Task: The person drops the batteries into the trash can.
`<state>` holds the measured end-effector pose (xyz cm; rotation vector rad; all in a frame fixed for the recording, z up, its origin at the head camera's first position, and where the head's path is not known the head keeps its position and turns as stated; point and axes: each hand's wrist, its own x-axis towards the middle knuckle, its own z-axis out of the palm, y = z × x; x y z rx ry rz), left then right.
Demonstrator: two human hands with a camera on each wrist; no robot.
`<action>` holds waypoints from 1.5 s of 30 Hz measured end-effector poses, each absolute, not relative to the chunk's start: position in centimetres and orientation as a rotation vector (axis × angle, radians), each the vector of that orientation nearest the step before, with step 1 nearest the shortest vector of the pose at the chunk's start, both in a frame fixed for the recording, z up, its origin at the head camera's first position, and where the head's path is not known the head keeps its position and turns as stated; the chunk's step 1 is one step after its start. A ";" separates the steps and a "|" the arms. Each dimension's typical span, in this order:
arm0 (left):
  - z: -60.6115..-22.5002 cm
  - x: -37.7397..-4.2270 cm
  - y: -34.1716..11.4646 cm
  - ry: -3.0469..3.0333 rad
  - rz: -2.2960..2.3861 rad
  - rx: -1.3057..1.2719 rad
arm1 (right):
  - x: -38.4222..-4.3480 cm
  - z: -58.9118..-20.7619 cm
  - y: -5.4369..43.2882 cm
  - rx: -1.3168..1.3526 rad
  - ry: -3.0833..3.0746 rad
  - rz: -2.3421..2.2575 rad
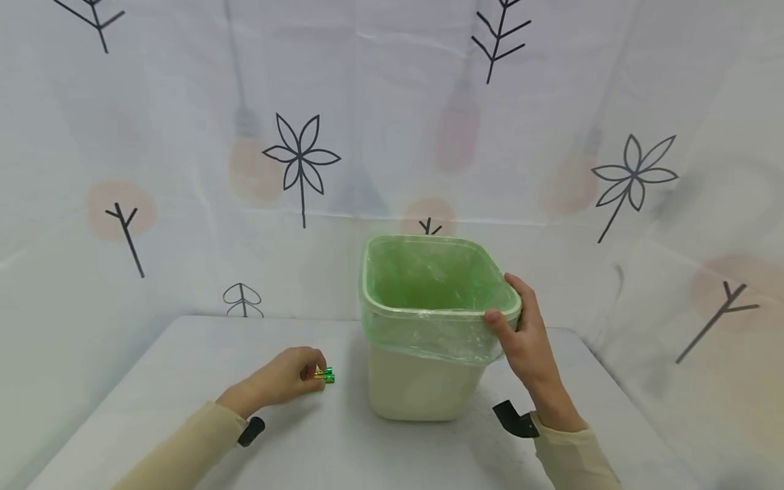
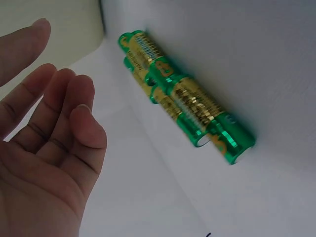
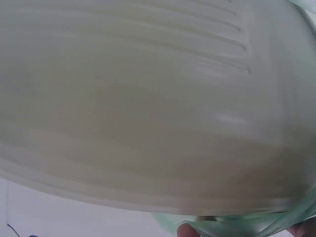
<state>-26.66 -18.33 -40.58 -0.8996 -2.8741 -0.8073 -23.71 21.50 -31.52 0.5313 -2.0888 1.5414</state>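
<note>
Several green-and-gold batteries [image 2: 192,103] lie together on the white table, left of a cream trash bin [image 1: 422,388]. My left hand [image 1: 288,378] is beside the batteries, partly covering them in the head view. The left wrist view shows its fingers [image 2: 54,128] loosely bent and apart from the batteries, with nothing held. A thin green bag [image 1: 429,337] lines the bin and folds over its rim. My right hand [image 1: 529,340] grips the bin's right rim through the bag, thumb in front. The right wrist view is mostly filled by the bin's side [image 3: 138,108].
The white table [image 1: 202,361] reaches back to a hanging white cloth [image 1: 380,170] printed with plants. Black wrist-worn pieces [image 1: 516,418] show below both hands.
</note>
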 end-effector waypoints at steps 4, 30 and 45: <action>-41.6 -26.7 -18.3 -2.914 -0.800 -0.868 | -23.7 -31.6 21.5 0.532 -2.100 1.532; -44.2 -27.4 -18.7 -2.952 -0.489 -0.776 | -23.9 -31.5 21.3 0.570 -2.085 1.541; -43.8 -27.0 -18.1 -3.042 -0.635 -0.872 | -23.6 -31.4 21.4 0.550 -2.110 1.526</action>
